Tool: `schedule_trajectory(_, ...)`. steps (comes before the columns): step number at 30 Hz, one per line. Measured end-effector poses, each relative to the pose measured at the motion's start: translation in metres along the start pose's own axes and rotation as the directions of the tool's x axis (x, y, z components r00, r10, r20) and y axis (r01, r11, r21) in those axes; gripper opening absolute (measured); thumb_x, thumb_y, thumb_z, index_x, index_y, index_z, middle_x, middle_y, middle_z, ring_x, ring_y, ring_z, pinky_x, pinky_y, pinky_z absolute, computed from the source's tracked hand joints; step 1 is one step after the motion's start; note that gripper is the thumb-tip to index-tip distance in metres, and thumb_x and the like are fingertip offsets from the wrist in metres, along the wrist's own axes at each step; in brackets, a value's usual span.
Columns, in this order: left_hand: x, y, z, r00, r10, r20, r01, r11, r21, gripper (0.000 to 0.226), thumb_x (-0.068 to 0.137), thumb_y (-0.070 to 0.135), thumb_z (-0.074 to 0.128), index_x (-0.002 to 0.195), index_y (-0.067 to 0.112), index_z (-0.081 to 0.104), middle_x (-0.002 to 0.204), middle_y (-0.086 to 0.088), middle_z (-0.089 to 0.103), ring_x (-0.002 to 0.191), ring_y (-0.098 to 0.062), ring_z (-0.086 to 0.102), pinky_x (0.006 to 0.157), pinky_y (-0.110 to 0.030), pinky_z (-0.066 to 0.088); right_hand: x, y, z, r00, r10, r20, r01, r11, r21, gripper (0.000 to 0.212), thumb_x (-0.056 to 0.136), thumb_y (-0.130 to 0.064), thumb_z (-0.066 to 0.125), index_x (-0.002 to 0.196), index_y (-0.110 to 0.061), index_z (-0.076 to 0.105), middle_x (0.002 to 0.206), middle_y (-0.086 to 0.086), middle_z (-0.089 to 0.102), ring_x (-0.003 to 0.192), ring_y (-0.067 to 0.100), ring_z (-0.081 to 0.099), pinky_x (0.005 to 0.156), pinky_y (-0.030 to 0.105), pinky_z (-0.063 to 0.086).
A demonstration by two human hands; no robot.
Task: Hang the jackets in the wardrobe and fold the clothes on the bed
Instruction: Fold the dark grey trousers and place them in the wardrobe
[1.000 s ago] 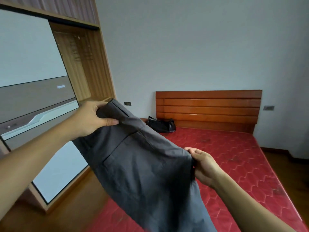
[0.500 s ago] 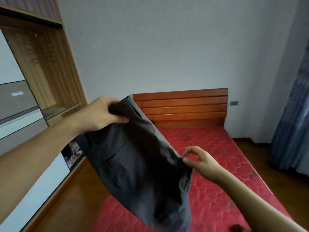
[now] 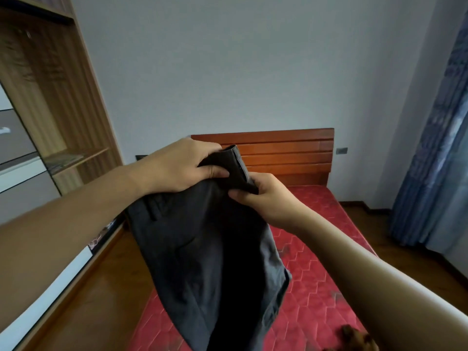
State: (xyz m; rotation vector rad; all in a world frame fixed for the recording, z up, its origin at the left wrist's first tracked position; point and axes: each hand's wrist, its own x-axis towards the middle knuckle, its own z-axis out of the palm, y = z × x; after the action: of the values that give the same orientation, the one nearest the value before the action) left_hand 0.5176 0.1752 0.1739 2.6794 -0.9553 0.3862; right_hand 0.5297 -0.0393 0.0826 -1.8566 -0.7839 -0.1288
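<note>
A wardrobe (image 3: 50, 97) stands open at left, no hung jackets made out inside. A red bed (image 3: 316, 287) stretches away to the far wall. Grey trousers (image 3: 207, 249) are held in the air over the bed's near left corner, the top edge gripped by the left hand (image 3: 182, 168) and pinched beside it by the right hand (image 3: 263, 196). Folding is judged barely begun, with nothing folded seen on the bed.
</note>
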Motion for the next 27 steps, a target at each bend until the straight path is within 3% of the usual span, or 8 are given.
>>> schedule_trajectory(4, -0.006, -0.006, -0.011, 0.997, 0.044, -0.07, -0.046, 0.999, -0.027, 0.014, 0.092, 0.035, 0.07, 0.1, 0.023, 0.069, 0.092, 0.014, 0.072, 0.088, -0.003, 0.067, 0.082, -0.033, 0.052, -0.018, 0.032, -0.002, 0.944, 0.226, 0.24, -0.159, 0.95, -0.268, 0.014, 0.087, -0.019, 0.076, 0.097, -0.01, 0.073, 0.095, 0.006, 0.076, 0.088, 0.017, 0.071, 0.085, 0.038, 0.056)
schedule_trajectory(6, -0.007, -0.01, -0.022, 0.995, 0.022, -0.102, -0.026, 0.999, -0.039, 0.008, 0.09, 0.032, 0.071, 0.095, 0.027, 0.067, 0.087, 0.017, 0.07, 0.085, -0.001, 0.065, 0.077, -0.026, 0.049, -0.037, 0.064, -0.005, 0.851, 0.411, 0.328, -0.224, 0.847, -0.482, 0.008, 0.087, -0.017, 0.074, 0.093, -0.011, 0.072, 0.095, 0.005, 0.074, 0.09, 0.022, 0.07, 0.085, 0.041, 0.057)
schedule_trajectory(9, -0.005, -0.016, -0.028, 0.995, 0.023, -0.099, -0.026, 0.999, -0.026, 0.009, 0.089, 0.034, 0.071, 0.091, 0.038, 0.063, 0.083, 0.022, 0.068, 0.084, 0.003, 0.064, 0.074, -0.018, 0.045, -0.058, 0.092, -0.011, 0.727, 0.586, 0.358, -0.408, 0.788, -0.461, 0.009, 0.095, -0.016, 0.067, 0.09, -0.02, 0.073, 0.089, -0.005, 0.072, 0.086, 0.013, 0.068, 0.076, 0.025, 0.054)
schedule_trajectory(12, -0.002, -0.013, -0.016, 0.998, 0.015, -0.065, -0.019, 0.998, -0.065, 0.014, 0.088, 0.04, 0.069, 0.088, 0.05, 0.058, 0.085, 0.034, 0.066, 0.085, 0.011, 0.062, 0.075, -0.012, 0.042, -0.053, 0.096, -0.02, 0.71, 0.6, 0.369, -0.326, 0.744, -0.583, 0.016, 0.092, -0.02, 0.069, 0.106, -0.013, 0.072, 0.105, 0.002, 0.074, 0.101, 0.022, 0.069, 0.092, 0.039, 0.054)
schedule_trajectory(15, 0.003, -0.007, -0.007, 1.0, 0.015, -0.024, -0.017, 0.994, -0.108, 0.019, 0.087, 0.049, 0.067, 0.099, 0.034, 0.069, 0.095, 0.02, 0.072, 0.093, 0.001, 0.067, 0.087, -0.032, 0.053, -0.038, 0.063, -0.023, 0.831, 0.426, 0.358, -0.332, 0.896, -0.296, 0.035, 0.087, -0.023, 0.08, 0.12, -0.021, 0.069, 0.114, -0.005, 0.074, 0.105, 0.012, 0.07, 0.092, 0.03, 0.055)
schedule_trajectory(18, 0.009, 0.003, 0.006, 0.998, 0.06, 0.009, -0.059, 0.99, -0.131, 0.028, 0.089, 0.043, 0.069, 0.1, 0.017, 0.07, 0.094, 0.009, 0.072, 0.093, -0.006, 0.067, 0.086, -0.041, 0.052, -0.021, 0.019, -0.02, 0.972, 0.202, 0.122, -0.215, 0.971, 0.103, 0.041, 0.084, -0.018, 0.082, 0.122, -0.013, 0.067, 0.117, 0.008, 0.074, 0.11, 0.02, 0.07, 0.096, 0.038, 0.056)
schedule_trajectory(22, 0.013, 0.013, 0.017, 0.998, 0.037, 0.056, -0.029, 0.988, -0.151, 0.02, 0.089, 0.037, 0.074, 0.099, 0.021, 0.068, 0.09, 0.01, 0.07, 0.088, -0.006, 0.066, 0.084, -0.039, 0.052, -0.019, -0.006, -0.011, 0.989, 0.132, -0.068, -0.124, 0.986, 0.111, 0.013, 0.092, -0.001, 0.071, 0.104, -0.003, 0.07, 0.092, 0.009, 0.072, 0.087, 0.019, 0.068, 0.089, 0.046, 0.057)
schedule_trajectory(27, -0.025, -0.019, 0.017, 0.956, -0.141, 0.257, 0.211, 0.939, -0.27, 0.031, 0.077, 0.033, 0.085, 0.103, 0.029, 0.069, 0.097, 0.017, 0.074, 0.09, 0.0, 0.07, 0.082, -0.025, 0.057, -0.038, -0.006, -0.023, 0.952, 0.216, -0.216, -0.157, 0.953, 0.26, 0.016, 0.093, 0.001, 0.068, 0.105, -0.006, 0.074, 0.105, 0.017, 0.076, 0.095, 0.028, 0.074, 0.092, 0.048, 0.059)
